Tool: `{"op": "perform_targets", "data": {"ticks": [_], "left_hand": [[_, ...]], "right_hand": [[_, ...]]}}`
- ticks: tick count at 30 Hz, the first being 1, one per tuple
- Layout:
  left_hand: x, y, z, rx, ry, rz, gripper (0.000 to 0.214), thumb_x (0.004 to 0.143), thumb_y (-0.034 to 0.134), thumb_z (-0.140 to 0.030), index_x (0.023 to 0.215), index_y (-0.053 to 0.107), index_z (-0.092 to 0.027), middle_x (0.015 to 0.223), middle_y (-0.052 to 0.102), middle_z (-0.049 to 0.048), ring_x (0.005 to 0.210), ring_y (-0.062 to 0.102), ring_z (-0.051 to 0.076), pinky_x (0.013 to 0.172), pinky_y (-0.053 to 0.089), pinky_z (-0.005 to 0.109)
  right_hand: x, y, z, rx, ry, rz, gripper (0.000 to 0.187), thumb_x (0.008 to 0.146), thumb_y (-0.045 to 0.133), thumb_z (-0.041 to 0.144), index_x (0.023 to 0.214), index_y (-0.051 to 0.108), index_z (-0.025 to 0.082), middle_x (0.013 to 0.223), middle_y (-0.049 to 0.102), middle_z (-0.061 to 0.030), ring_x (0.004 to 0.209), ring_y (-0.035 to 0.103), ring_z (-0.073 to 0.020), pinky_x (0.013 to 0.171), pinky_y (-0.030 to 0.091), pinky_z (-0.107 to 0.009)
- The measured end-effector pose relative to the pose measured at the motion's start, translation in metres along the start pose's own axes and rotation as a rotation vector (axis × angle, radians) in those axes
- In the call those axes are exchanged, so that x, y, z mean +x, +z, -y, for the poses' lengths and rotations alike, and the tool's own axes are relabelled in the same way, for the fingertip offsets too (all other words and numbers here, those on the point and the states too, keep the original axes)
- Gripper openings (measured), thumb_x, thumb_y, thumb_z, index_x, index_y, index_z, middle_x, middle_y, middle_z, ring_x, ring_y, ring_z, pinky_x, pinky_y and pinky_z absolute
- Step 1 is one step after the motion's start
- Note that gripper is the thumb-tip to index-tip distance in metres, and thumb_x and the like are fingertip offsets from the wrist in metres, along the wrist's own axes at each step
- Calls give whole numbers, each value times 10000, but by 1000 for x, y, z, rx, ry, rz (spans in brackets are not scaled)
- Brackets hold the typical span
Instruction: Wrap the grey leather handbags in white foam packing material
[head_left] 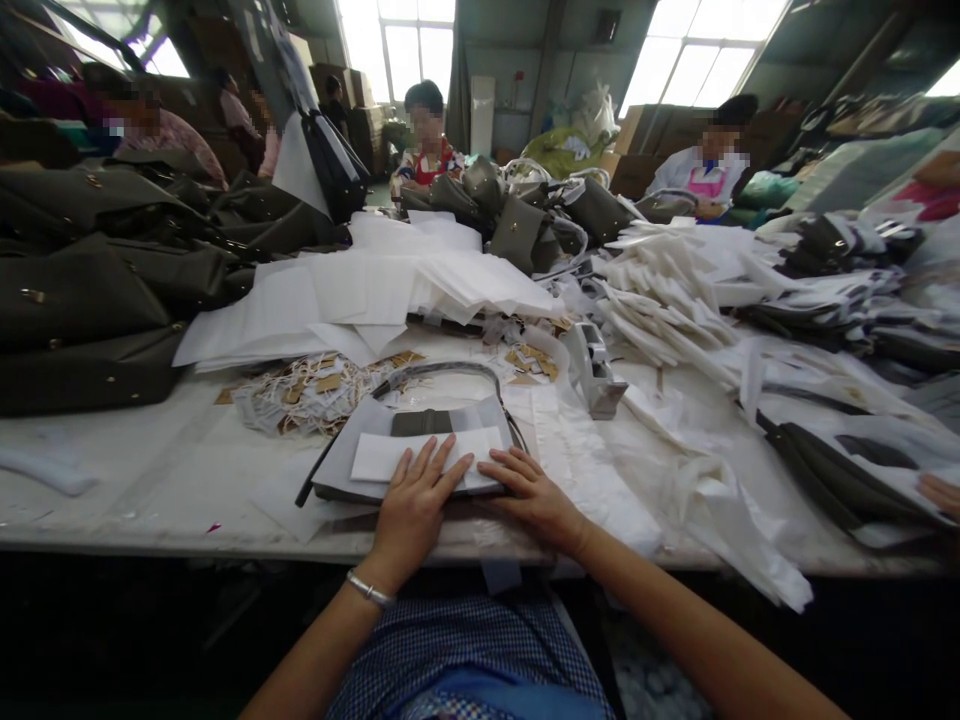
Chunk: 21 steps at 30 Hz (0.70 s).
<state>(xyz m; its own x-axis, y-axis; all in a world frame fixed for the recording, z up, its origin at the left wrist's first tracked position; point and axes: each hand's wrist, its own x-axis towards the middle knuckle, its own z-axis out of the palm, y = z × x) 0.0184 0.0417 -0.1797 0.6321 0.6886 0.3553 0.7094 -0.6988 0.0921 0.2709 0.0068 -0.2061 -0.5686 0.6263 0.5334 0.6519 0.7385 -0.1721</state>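
Observation:
A dark handbag [421, 423] lies flat in front of me at the table's near edge, its wrapped handle [450, 370] arching away from me. Thin pale wrapping covers much of its face. Across the lower part rests a white foam sheet [375, 458]. My left hand [421, 485] lies flat on that sheet with its fingers spread. At the bag's lower right corner, my right hand [534, 490] rests with fingers stretched over the wrapping. Neither hand grips anything that I can see.
A tape dispenser [596, 370] stands right of the bag. Behind it are tags with strings [300, 395] and stacked white foam sheets [360, 285]. Dark bags [82, 290] pile up at left. Several people work around the table; a co-worker's hand [941, 495] shows at far right.

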Motion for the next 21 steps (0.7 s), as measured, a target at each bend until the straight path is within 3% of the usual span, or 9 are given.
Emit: {"op": "perform_targets", "data": {"ticks": [3, 7, 10, 14, 18, 21], "left_hand": [[3, -9, -7, -61, 17, 35, 728, 807, 603, -157, 1494, 401, -292, 1579, 352, 25, 1466, 285, 303, 1194, 257, 548], [7, -9, -23, -107, -104, -62, 566, 869, 645, -438, 1398, 532, -272, 1497, 481, 74, 1413, 367, 350, 1168, 246, 620], [8, 2, -31, -86, -171, -139, 488, 892, 648, -333, 1371, 558, -299, 1460, 524, 63, 1387, 403, 361, 1152, 236, 656], [6, 13, -30, -59, -172, -136, 518, 896, 648, -252, 1393, 531, -338, 1482, 495, 9, 1405, 381, 353, 1156, 235, 649], [6, 14, -26, -54, -169, -120, 533, 897, 664, -300, 1406, 514, -352, 1479, 496, -12, 1405, 382, 347, 1165, 230, 643], [5, 13, -25, -44, -157, -135, 525, 907, 652, -315, 1411, 509, -353, 1475, 500, -2, 1396, 396, 353, 1160, 235, 647]], "right_hand": [[-1, 2, 1, -5, 14, 22, 258, 935, 671, 169, 1146, 703, 313, 1465, 518, -17, 1435, 352, -241, 1188, 301, -516], [-3, 3, 4, 2, 26, 26, 259, 919, 684, 156, 1130, 708, 303, 1483, 497, -20, 1441, 341, -251, 1186, 293, -536], [-2, -2, 6, 8, 39, 71, 319, 908, 658, 113, 1171, 698, 290, 1506, 467, -30, 1451, 319, -257, 1193, 278, -529], [4, -25, 7, 187, 45, 161, 417, 831, 586, 43, 1160, 714, 264, 1525, 439, -37, 1463, 287, -284, 1191, 274, -542], [25, -52, 4, 449, 170, 13, 425, 849, 465, 31, 1104, 728, 249, 1291, 658, -46, 1292, 540, -216, 1116, 431, -441], [56, -56, -2, 519, 254, -18, 421, 890, 448, 83, 1188, 696, 247, 1242, 681, -42, 1189, 618, -195, 1060, 486, -380]]}}
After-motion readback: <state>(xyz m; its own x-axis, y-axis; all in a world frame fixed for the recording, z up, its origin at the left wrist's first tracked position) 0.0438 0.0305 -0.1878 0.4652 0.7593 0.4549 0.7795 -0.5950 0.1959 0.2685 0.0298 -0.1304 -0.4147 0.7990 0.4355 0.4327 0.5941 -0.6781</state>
